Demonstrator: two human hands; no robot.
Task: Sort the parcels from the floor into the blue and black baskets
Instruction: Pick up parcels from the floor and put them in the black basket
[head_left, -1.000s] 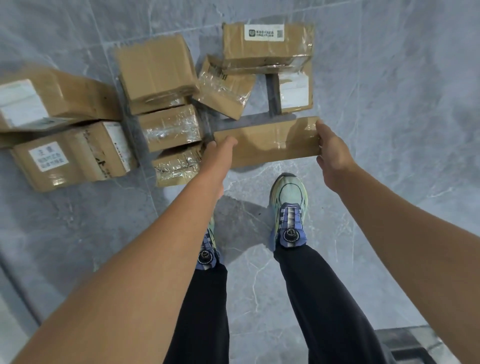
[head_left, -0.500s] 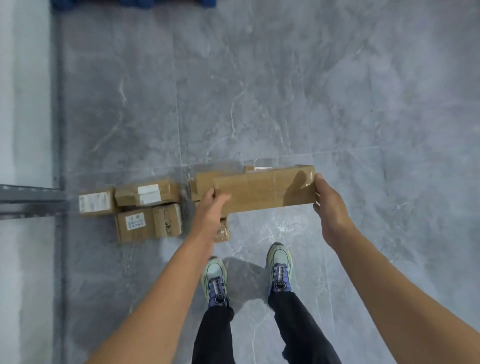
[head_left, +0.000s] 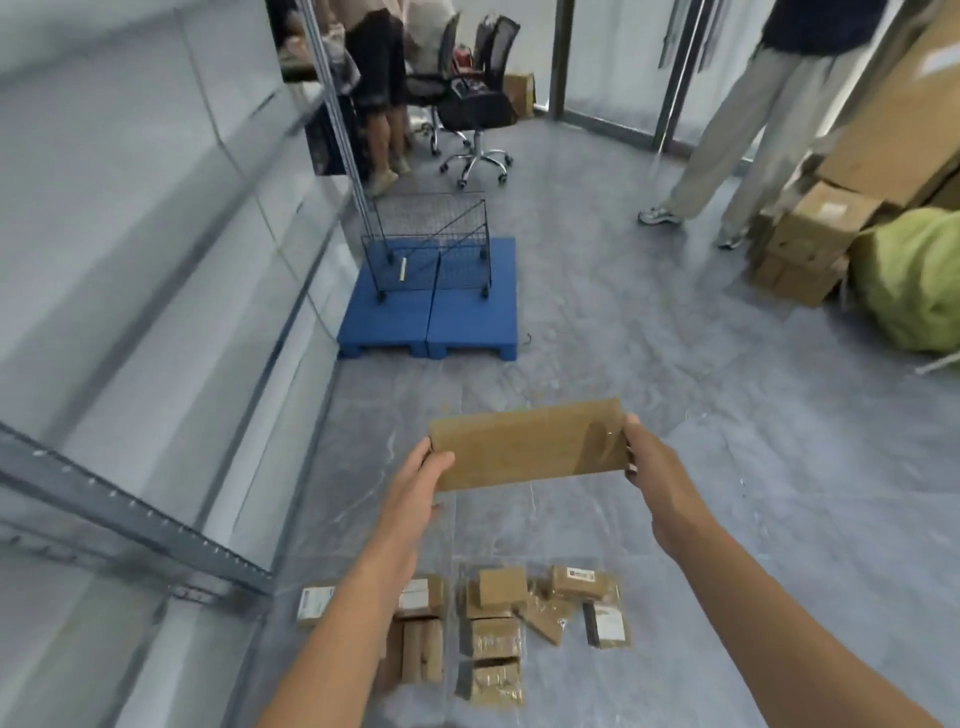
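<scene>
I hold a long flat cardboard parcel (head_left: 527, 451) level in front of me, well above the floor. My left hand (head_left: 421, 475) grips its left end and my right hand (head_left: 652, 462) grips its right end. Several brown parcels (head_left: 493, 623) lie in a cluster on the grey floor below my arms. Ahead, a black wire basket (head_left: 431, 244) stands on a blue plastic pallet (head_left: 431, 312) beside the left wall. No blue basket shows.
A metal shelf rail (head_left: 130, 514) runs along the left. A person in light trousers (head_left: 737, 130) stands at the back right near stacked cartons (head_left: 810, 239) and a green bag (head_left: 914, 280). Office chairs (head_left: 472, 104) and another person stand at the back.
The parcel has come up off the floor pile in both hands. My view has lifted from the floor to the room ahead, bringing the basket and pallet into sight.
</scene>
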